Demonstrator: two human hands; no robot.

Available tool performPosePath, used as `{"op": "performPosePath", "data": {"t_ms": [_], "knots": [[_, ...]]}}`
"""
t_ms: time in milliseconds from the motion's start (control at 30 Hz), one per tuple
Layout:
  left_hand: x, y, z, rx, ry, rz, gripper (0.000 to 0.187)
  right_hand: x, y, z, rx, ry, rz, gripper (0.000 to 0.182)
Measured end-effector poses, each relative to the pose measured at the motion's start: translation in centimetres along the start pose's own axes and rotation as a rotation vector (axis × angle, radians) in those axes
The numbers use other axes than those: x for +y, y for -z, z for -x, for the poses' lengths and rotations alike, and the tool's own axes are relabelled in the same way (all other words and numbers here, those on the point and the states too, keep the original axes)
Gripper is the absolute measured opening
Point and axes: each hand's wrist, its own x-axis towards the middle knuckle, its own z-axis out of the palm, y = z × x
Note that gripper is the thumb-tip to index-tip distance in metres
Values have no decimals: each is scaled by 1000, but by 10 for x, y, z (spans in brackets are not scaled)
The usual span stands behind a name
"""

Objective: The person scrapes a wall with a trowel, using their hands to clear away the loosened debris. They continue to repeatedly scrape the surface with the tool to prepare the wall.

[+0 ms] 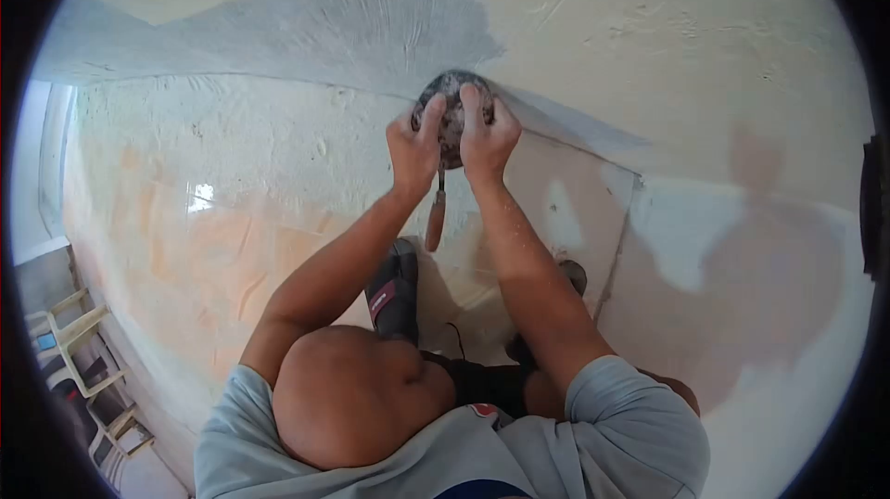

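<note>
My left hand (416, 146) and my right hand (489, 135) grip opposite sides of a dark round bowl-like thing (451, 128). Pale, plaster-like smears cover its face, and both thumbs press on top of it. The other fingers are mostly hidden around its sides. Below it, between my wrists, sticks out a wooden handle (436, 223) on a thin metal shank; whatever tool head it has is out of sight. Just beyond my hands is a grey, damp-looking patch (371, 31) on a pale, rough surface.
My shoe (394, 290) is below my left forearm, and my bare knee (348, 397) is raised in front of me. Wooden frames (83, 327) resembling a stool or ladder stand at the lower left. A dark object (871, 207) is at the right edge. Shadows (765, 258) fall on the right.
</note>
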Motion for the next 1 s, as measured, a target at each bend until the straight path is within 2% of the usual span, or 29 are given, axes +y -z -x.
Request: {"op": "performPosePath", "data": {"t_ms": [133,267,400,467,533,700,767,800,967,1000], "knots": [[8,-2,-1,-5,61,10,39,15,-3,0,-86,-84,9,42],[11,0,9,-26,18,-26,38,3,2,0,-51,-27,-95,42],[3,4,-1,-36,53,-38,37,14,-7,-1,-17,-43,10,41],[-3,2,-2,-10,56,-13,37,16,-6,-2,-81,-89,41,39],[24,1,1,-29,10,-55,38,-5,2,-7,-65,-60,-57,38],[12,0,4,-29,-14,-11,38,6,-6,2,-5,-57,-45,42],[10,-4,5,6,69,97,39,10,-4,-6,-37,-62,-3,42],[19,0,1,-30,49,-67,39,7,-1,-6,-66,-82,34,43],[21,-2,0,-33,84,11,38,-6,-2,-4,-9,-103,-37,40],[11,-3,-1,-18,37,1,38,6,-3,-2,-28,-96,1,41]]}}
